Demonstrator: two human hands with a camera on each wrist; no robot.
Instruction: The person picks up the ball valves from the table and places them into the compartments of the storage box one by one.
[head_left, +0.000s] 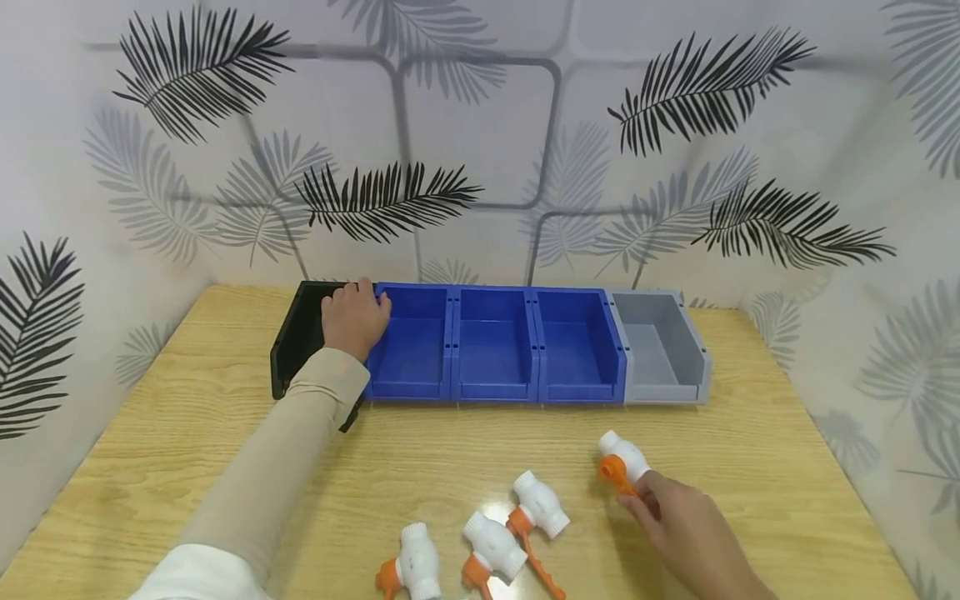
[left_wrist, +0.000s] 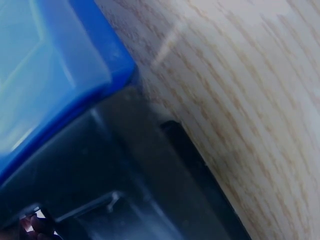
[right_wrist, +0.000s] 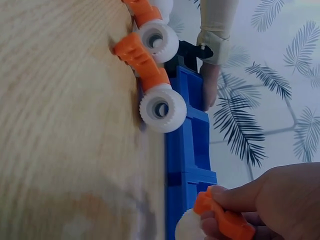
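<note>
My left hand (head_left: 354,318) grips the rim of the black bin (head_left: 298,342) where it meets the first blue bin (head_left: 409,390); its fingertips are mostly hidden. In the left wrist view, the black bin's wall (left_wrist: 125,150) lies close against blue plastic (left_wrist: 85,55). My right hand (head_left: 686,521) pinches the orange lever of a white plastic ball valve (head_left: 627,454) above the table's right part; the right wrist view shows thumb and fingers around that lever (right_wrist: 227,220). Three similar valves lie nearby: one at left (head_left: 418,562), one in the middle (head_left: 495,546), one at right (head_left: 542,506).
Two more blue bins, the middle one (head_left: 492,390) and the right one (head_left: 579,392), and a grey bin (head_left: 663,393) continue the row at the table's back. The wooden table (head_left: 187,433) ends at a leaf-patterned backdrop (head_left: 480,125).
</note>
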